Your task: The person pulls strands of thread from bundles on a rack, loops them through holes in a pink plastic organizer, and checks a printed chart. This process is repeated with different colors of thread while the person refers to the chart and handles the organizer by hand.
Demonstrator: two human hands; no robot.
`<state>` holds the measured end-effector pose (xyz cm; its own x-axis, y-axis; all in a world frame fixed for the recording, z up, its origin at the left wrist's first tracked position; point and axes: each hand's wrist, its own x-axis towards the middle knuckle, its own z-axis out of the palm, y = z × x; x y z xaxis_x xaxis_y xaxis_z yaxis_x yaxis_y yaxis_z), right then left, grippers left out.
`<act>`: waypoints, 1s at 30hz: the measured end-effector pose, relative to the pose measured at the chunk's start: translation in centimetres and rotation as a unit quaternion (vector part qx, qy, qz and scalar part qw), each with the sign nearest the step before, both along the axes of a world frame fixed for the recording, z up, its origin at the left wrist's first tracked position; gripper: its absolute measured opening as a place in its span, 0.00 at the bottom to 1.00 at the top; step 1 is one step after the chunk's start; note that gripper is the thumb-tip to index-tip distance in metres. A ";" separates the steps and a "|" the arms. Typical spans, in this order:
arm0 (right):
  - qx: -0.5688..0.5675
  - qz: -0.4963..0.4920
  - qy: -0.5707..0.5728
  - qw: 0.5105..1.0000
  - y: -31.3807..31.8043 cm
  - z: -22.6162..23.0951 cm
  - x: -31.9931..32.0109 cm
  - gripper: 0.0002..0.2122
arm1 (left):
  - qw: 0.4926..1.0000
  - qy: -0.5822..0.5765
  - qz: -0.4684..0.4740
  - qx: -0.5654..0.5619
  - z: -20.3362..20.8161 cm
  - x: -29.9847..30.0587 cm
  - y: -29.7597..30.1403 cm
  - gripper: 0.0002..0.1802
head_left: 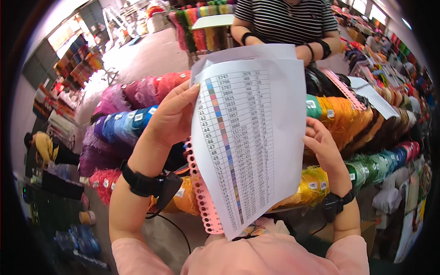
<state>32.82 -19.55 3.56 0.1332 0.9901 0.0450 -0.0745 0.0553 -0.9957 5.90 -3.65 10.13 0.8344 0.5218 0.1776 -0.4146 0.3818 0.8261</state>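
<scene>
Several white sheets of paper [284,105], with a printed table and a column of small colour squares, are held up and tilted before my chest. My left hand [176,107] pinches their upper left edge, thumb in front and fingers hidden behind. At the right edge, my right hand [323,142] has bent fingers whose tips meet the paper. A pink strip with a row of holes [204,201] hangs behind the sheets' lower left edge; whether my left hand also holds it is hidden.
Rows of labelled thread skeins lie ahead: purple-red [137,94], blue [123,126], orange [343,119], green [366,167]. Another pink holed strip [343,87] and white paper [373,96] lie on them. A person in a striped top [284,23] faces me across the rows.
</scene>
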 end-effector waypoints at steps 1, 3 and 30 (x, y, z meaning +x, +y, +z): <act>-0.040 0.041 0.071 0.996 0.1 0.3 -0.7 0.22 | 1.000 -0.007 0.016 0.004 -0.1 -0.6 -0.2 0.17; -0.024 0.052 0.105 0.993 0.5 0.5 -2.6 0.18 | 0.999 -0.024 0.017 -0.012 -0.7 -2.4 0.0 0.16; 0.022 0.014 -0.023 0.999 4.1 -2.3 -20.4 0.10 | 0.924 0.109 0.365 -0.015 -7.2 -21.9 -2.8 0.17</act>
